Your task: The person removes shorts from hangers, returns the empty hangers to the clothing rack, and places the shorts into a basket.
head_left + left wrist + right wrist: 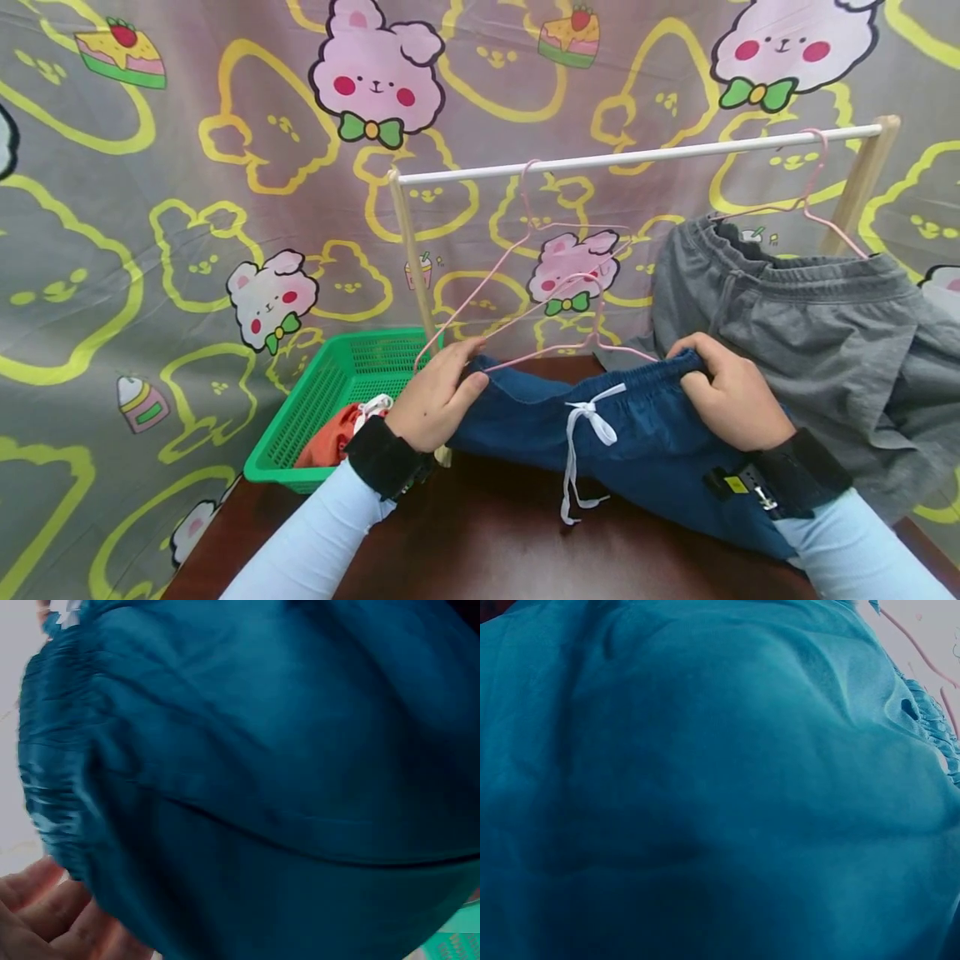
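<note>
Blue drawstring shorts (667,450) are stretched between my two hands over the table. My left hand (435,398) holds the left end of the elastic waistband, with the thumb in front. The right end is pinched by my right hand (731,398). A pink hanger (597,321) sits in the waist opening, its hook standing above the band and its lower parts hidden by the cloth. White drawstrings (597,423) hang tied in a bow at the front. In the left wrist view, fingers (64,915) lie at the gathered waistband; blue cloth (705,780) fills the right wrist view.
Behind the shorts stands a rack with a white rod (645,157) and wooden posts. From it hang a bare pink hanger (528,204) and, at right, grey shorts (817,333) on another. A green basket (262,446) with orange and white cloth (330,437) stands left on the brown table (517,542).
</note>
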A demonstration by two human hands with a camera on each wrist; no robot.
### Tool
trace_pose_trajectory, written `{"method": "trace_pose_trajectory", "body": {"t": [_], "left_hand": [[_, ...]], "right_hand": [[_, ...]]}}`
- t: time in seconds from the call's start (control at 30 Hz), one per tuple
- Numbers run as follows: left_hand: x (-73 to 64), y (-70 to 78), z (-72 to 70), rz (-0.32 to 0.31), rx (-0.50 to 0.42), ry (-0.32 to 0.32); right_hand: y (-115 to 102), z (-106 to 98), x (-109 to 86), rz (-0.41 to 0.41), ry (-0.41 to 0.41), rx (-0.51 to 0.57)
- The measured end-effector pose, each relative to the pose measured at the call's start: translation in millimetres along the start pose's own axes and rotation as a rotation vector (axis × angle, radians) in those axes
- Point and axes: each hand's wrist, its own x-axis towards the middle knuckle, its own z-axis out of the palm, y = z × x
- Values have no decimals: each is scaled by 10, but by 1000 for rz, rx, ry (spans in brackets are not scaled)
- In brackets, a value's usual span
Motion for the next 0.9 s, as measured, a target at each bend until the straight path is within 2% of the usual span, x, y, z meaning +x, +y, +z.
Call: {"method": "trace_pose_trajectory", "body": {"t": [0.2, 0.37, 0.57, 0.9], "left_hand": [[-14, -93, 61, -84, 23, 2], [-17, -167, 90, -116, 76, 10], [-6, -205, 137, -105, 165, 30], [28, -169, 198, -83, 251, 54]], "right_hand": [[54, 44, 4, -8, 14, 22], [78, 77, 14, -15, 28, 33], [71, 80, 25, -23, 20, 34], [67, 103, 17, -51, 31, -12]]}}
